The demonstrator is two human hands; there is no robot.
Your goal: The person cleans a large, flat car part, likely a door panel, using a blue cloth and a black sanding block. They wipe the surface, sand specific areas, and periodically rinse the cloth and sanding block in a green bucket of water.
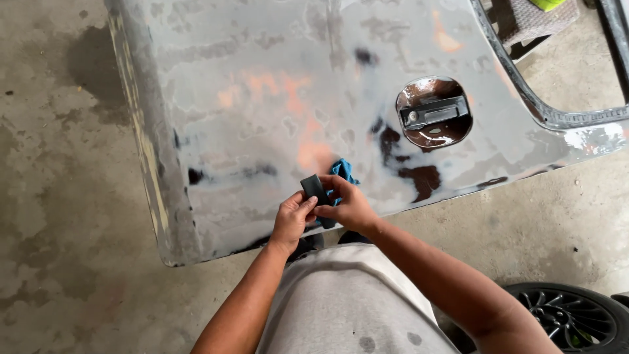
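A sanded grey car door panel lies flat in front of me, with orange and black patches and a recessed door handle. Both my hands meet over its near edge. My left hand and my right hand together grip a dark grey sanding block, held upright between the fingers. A blue cloth sticks out behind my right hand, apparently held in it too.
Stained concrete floor surrounds the panel. A black car wheel with a spoked rim lies at the bottom right. The door's window frame runs along the upper right. A woven item sits at the top right.
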